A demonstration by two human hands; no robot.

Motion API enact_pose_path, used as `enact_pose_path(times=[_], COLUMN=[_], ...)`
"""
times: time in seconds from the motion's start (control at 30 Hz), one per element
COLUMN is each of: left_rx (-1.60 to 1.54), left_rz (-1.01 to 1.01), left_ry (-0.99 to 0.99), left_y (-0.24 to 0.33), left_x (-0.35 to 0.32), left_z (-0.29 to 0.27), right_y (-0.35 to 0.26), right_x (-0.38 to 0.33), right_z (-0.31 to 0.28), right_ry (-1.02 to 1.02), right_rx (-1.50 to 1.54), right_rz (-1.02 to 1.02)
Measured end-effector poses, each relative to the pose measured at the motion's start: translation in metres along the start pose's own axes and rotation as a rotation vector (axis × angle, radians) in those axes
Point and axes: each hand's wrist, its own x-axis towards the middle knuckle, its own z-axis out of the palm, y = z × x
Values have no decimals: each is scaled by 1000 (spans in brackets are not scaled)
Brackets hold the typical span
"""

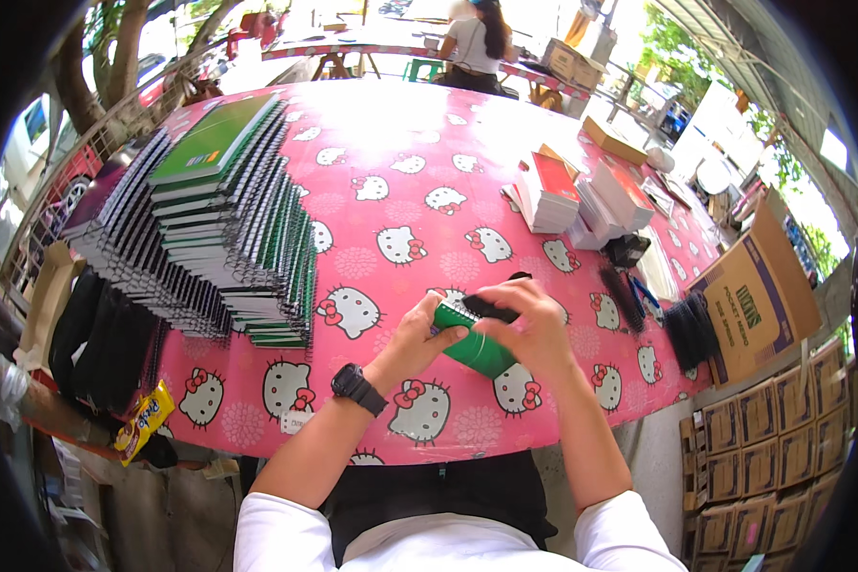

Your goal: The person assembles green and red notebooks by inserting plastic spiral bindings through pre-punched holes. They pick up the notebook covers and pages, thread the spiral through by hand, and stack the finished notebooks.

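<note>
My left hand point(417, 336) grips a small green notebook point(481, 354) by its upper left part, thumb lying across the cover. A row of white-edged holes or binding runs along the notebook's top edge. My right hand point(536, 329) is closed over the notebook's right side. In its fingers is a black object point(489, 310), mostly hidden by the hand, pressed against that top edge; its kind I cannot make out. The notebook is tilted just above the pink patterned tablecloth point(391, 276).
Tall stacks of spiral notebooks point(214, 153) stand at left, beside a yellow snack packet point(146, 421). Red-covered notepad stacks point(549, 193), black coils point(688, 329) and an open carton point(758, 296) are at right. Boxes point(767, 458) are piled below. A person point(475, 48) sits beyond.
</note>
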Motion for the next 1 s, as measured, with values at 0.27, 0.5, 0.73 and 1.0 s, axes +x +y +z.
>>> enact_pose_path(times=[0.27,0.5,0.73,1.0], left_rx=[-194,-110,-138,-88], left_rz=[95,180,114,191], left_ry=[115,94,104,119], left_y=[16,28,32,31], left_x=[-5,-6,-5,-7], left_z=[8,1,0,0], right_y=[-21,-13,-16,-23], right_x=[-16,-7,-9,-4], right_z=[14,23,24,24], right_ry=[-98,-48,96,55], right_rx=[-132,-64,12,53], right_rz=[-123,-145,-134,-56])
